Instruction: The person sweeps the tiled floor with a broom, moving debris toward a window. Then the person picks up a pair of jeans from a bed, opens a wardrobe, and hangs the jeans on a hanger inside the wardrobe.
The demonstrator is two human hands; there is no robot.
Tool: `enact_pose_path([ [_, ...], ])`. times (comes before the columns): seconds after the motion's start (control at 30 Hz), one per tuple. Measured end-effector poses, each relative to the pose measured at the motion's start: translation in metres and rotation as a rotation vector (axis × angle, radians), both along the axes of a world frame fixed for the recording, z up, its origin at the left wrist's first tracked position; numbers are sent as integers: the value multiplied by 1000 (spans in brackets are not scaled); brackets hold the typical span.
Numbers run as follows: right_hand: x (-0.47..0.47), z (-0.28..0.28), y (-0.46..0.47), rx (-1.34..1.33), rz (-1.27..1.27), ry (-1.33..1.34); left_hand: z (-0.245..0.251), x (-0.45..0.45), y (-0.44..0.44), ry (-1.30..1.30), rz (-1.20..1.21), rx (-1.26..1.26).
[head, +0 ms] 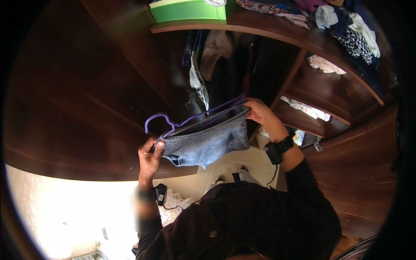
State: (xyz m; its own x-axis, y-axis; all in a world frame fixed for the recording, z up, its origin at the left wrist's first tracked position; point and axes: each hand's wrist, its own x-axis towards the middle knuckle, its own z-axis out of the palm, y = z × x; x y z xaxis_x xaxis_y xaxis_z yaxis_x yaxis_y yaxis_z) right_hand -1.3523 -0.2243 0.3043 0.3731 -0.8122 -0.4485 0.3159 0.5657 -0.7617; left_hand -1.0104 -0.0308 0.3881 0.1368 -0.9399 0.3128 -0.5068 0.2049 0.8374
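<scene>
A grey-blue knit garment (208, 143) is stretched between my two hands in front of me. A purple clothes hanger (175, 124) lies along its open upper edge, partly inside it, with the hook standing out at the left. My left hand (151, 156) pinches the garment's left corner, thumb on top. At the other end my right hand (258, 112) grips the upper right corner beside the hanger's end; some of its fingers are hidden behind the cloth.
Hanging clothes (199, 78) are inside the dark wooden wardrobe ahead. Above them a shelf (260, 29) bears a green box (188, 11) and piled clothes (354, 35). Smaller shelves (320, 84) with folded cloth stand at right. Wooden doors (81, 130) flank me.
</scene>
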Motion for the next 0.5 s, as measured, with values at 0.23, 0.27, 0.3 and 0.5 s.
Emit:
enact_pose_path([
  [0.23,1,31,7,-425,54,653,-15,2,3,70,10,-44],
  [0.27,0,35,10,-440,54,627,-17,1,2,77,10,-56],
  [0.3,1,38,12,-475,58,589,-17,1,2,77,11,-72],
  [0.5,-5,55,14,-618,204,637,-19,3,3,-11,99,-70],
])
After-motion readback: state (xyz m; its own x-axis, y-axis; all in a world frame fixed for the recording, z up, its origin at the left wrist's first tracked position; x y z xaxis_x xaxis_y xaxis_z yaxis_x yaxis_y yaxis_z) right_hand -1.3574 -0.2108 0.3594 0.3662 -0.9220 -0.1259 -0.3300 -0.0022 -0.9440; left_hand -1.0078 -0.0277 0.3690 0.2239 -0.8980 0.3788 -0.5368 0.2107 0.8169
